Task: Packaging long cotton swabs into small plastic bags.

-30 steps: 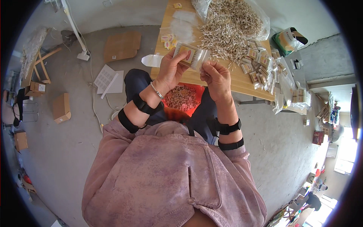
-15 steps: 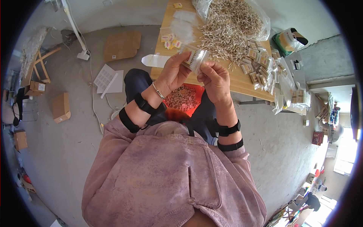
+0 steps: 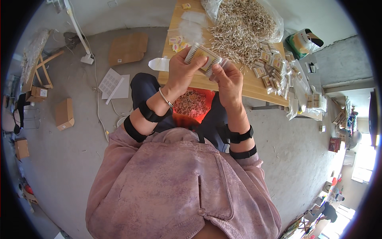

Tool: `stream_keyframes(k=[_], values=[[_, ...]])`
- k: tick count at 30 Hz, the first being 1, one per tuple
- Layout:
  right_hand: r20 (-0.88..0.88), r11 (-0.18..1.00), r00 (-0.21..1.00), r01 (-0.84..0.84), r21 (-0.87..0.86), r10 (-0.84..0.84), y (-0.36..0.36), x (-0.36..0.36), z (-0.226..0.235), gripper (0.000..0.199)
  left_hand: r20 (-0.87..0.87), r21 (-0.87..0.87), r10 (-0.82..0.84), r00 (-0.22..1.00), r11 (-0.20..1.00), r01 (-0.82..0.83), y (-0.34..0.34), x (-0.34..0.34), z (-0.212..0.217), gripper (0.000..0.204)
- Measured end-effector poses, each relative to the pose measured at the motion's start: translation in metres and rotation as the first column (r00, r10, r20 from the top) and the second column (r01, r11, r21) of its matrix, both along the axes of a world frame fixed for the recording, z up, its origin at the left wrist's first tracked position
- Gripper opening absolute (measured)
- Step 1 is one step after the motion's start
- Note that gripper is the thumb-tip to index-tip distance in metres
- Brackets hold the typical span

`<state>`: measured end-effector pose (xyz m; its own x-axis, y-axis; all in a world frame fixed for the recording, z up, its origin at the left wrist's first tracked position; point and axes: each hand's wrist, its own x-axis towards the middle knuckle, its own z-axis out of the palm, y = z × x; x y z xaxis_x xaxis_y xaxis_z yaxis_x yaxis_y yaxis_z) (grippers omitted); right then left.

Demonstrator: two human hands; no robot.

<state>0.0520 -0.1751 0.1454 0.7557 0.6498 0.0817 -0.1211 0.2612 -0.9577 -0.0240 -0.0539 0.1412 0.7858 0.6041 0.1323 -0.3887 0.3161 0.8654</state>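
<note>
Swab packet (image 3: 211, 60) up in both hands, tilted, just above the near edge of the table! Left hand (image 3: 182, 72) takes the seven-to-eight o'clock side, its thumb pressed across the packet's face, the fingers tucked behind and largely hidden. Right hand (image 3: 229, 81) works from four o'clock, thumb and forefinger pinching the clear end; how its other fingers lie, I cannot tell. Out we go onto the wooden table (image 3: 254, 88): yellow-and-white cards (image 3: 175, 40) near ten o'clock, clear bags (image 3: 191, 30) at eleven, and a great heap of loose swabs (image 3: 242, 32) at one to two, spilling from a clear plastic bag (image 3: 280, 28). Filled packets (image 3: 274, 73) cluster past three. Down between the knees, past six, a red container (image 3: 209, 96) holds more small pieces!
</note>
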Motion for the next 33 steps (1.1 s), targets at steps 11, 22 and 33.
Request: stream_keyframes(k=[11, 22, 33], values=[[-0.2, 0.966, 0.971, -0.078, 0.246, 0.129, 0.004, -0.006, -0.004, 0.016, 0.135, 0.022, 0.083, 0.987, 0.996, -0.087, -0.012, 0.001, 0.011, 0.033], [-0.383, 0.87, 0.845, -0.177, 0.459, 0.374, 0.001, -0.012, -0.015, 0.012, 0.164, 0.45, 0.102, 0.981, 0.878, -0.166, -0.033, 0.0, 0.021, 0.029], [-0.38, 0.752, 0.741, -0.249, 0.61, 0.553, 0.002, -0.006, -0.035, 0.024, 0.263, 0.668, 0.223, 0.939, 0.66, -0.344, -0.035, -0.001, 0.026, 0.019]])
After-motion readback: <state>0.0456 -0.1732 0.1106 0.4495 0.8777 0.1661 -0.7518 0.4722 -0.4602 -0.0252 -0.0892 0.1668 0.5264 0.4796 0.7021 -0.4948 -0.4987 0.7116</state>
